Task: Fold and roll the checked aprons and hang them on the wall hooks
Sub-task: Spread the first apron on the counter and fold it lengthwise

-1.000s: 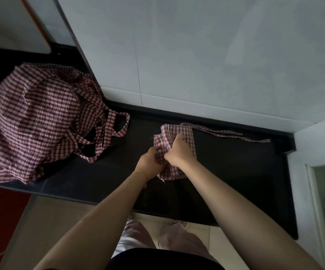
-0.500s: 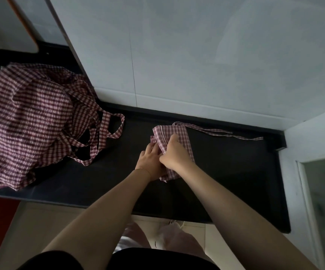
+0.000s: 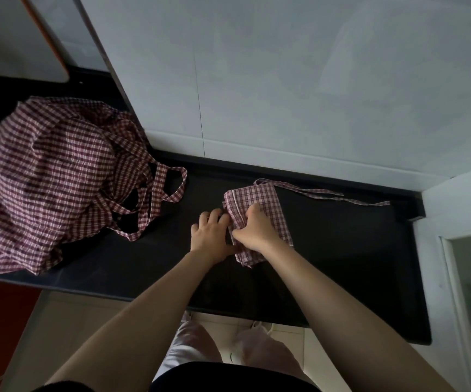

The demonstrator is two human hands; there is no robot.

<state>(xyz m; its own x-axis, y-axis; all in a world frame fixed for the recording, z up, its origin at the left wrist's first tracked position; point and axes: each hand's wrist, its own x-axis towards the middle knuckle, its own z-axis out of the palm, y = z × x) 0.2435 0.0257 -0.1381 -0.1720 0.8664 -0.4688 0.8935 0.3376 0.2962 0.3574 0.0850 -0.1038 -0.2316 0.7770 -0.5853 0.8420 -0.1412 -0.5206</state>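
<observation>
While folded apron (image 3: 259, 205) lies flat, right hand (image 3: 254, 230) pinches it.

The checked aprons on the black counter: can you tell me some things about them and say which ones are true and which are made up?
1. Both hands are on the folded apron. True: the left hand presses at its left edge and the right hand grips it from on top.
2. The folded apron hangs on a wall hook. False: it lies on the black counter.
3. A loose heap of aprons sits to the left of the folded one. True.
4. The folded apron's strings are tied in a bow. False: they trail loose to the right along the counter.
5. The aprons are plain blue. False: they are red and white checks.
</observation>
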